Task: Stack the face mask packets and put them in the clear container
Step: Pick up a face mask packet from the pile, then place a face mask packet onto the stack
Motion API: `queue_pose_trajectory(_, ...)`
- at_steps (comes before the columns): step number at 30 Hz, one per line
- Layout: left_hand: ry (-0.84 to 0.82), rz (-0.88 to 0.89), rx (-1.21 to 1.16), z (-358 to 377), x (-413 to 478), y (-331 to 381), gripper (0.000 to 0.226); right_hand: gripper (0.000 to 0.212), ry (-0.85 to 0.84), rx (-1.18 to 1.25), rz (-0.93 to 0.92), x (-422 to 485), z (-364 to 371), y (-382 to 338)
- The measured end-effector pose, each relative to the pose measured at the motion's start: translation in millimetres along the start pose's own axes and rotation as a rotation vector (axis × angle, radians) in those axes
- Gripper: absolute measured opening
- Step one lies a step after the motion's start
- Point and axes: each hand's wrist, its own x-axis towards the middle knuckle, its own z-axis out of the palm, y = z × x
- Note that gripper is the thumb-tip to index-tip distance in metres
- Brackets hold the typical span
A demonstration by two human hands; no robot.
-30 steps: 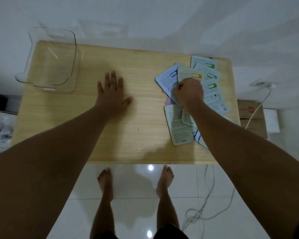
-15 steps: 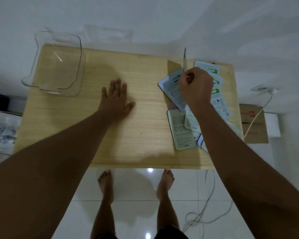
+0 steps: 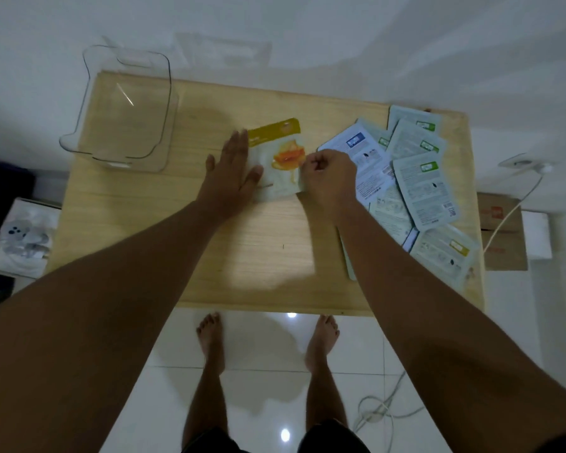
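A yellow-topped face mask packet (image 3: 280, 158) lies face up at the middle of the wooden table (image 3: 265, 256). My right hand (image 3: 329, 179) pinches its right edge. My left hand (image 3: 231, 178) lies flat and open, fingers on the packet's left edge. Several more packets (image 3: 412, 178) lie fanned out, mostly back side up, on the right part of the table. The clear container (image 3: 125, 109) stands empty at the far left corner, partly overhanging the table's edge.
A white wall runs behind the table. A cardboard box (image 3: 500, 230) and a white cable (image 3: 507, 217) sit to the right, a white box (image 3: 23, 237) on the left. My bare feet (image 3: 265, 341) stand on glossy tiles below the near edge.
My right hand lifted one packet out of the pile, carried it left and laid it face up at the table's middle. My left hand shifted right onto its edge.
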Motion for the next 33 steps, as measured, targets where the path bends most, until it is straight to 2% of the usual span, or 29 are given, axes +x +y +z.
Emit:
queue_pose_trajectory(2,-0.056,0.039,0.162,3,2,-2,0.078,0.015,-0.068,-0.118,-0.015,-6,2,-3)
queue_pose_trajectory(5,-0.156,0.089,0.373,10,2,-7,0.083,0.026,-0.016,-0.277,-0.114,-10,-7,-5)
queue_pose_trajectory(8,-0.176,0.091,0.405,13,3,-8,0.08,0.053,0.038,-0.45,-0.112,0,-26,5)
queue_pose_trajectory(10,-0.177,0.078,0.407,12,3,-3,0.081,0.078,0.011,-0.588,-0.062,9,-35,17)
queue_pose_trajectory(12,-0.193,0.05,0.401,13,4,3,0.088,0.09,-0.056,-0.681,-0.044,16,-37,29)
queue_pose_trajectory(14,-0.198,0.05,0.388,13,5,8,0.091,0.086,-0.118,-0.728,-0.065,17,-34,37)
queue_pose_trajectory(17,-0.158,0.055,0.333,13,5,7,0.085,0.063,-0.134,-0.734,-0.1,14,-32,43)
queue_pose_trajectory(20,-0.128,0.047,0.296,10,3,1,0.089,0.048,-0.133,-0.756,-0.116,12,-30,44)
queue_pose_trajectory(26,-0.129,0.062,0.316,8,3,0,0.088,0.033,-0.024,-0.628,-0.183,10,-36,38)
queue_pose_trajectory(29,-0.134,0.052,0.314,8,4,0,0.088,0.03,-0.061,-0.605,-0.142,15,-41,36)
queue_pose_trajectory(32,-0.142,0.043,0.314,8,5,-1,0.087,0.046,-0.115,-0.619,-0.154,12,-48,35)
queue_pose_trajectory(33,-0.14,0.043,0.313,8,4,-1,0.087,0.044,-0.115,-0.643,-0.173,12,-48,37)
